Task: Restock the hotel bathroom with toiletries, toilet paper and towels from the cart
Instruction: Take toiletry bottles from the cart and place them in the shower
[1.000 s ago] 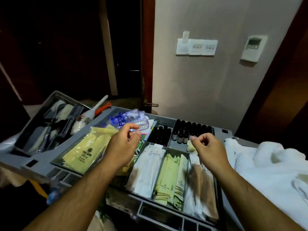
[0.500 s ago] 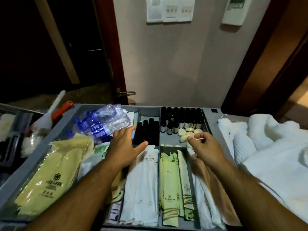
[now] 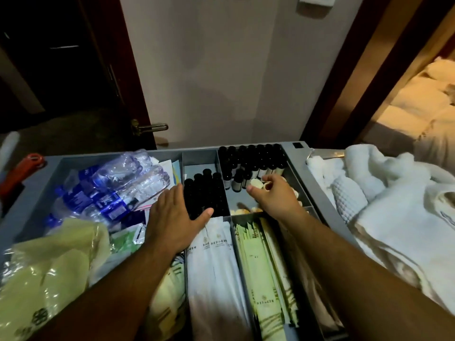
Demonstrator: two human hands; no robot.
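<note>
The right hand (image 3: 273, 195) curls its fingertips (image 3: 268, 179) around small round cream soaps (image 3: 257, 183) in the grey cart tray's (image 3: 295, 168) far compartment, seemingly pinching one. The left hand (image 3: 176, 217) rests flat, spread and empty, beside black-capped bottles (image 3: 204, 190). Lift the soap straight up, clear of the bottles behind.

The grey cart tray (image 3: 295, 153) holds bottled water (image 3: 110, 185), dark bottles (image 3: 251, 161), wrapped sachets (image 3: 216, 267) and, beside it, towels (image 3: 394, 212).

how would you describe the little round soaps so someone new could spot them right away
Start at the grey cart tray. In its far right compartment, dark bottles stand in rows. The round soaps lie loose in front of them by the right hand: small, pale, flat discs.
</note>
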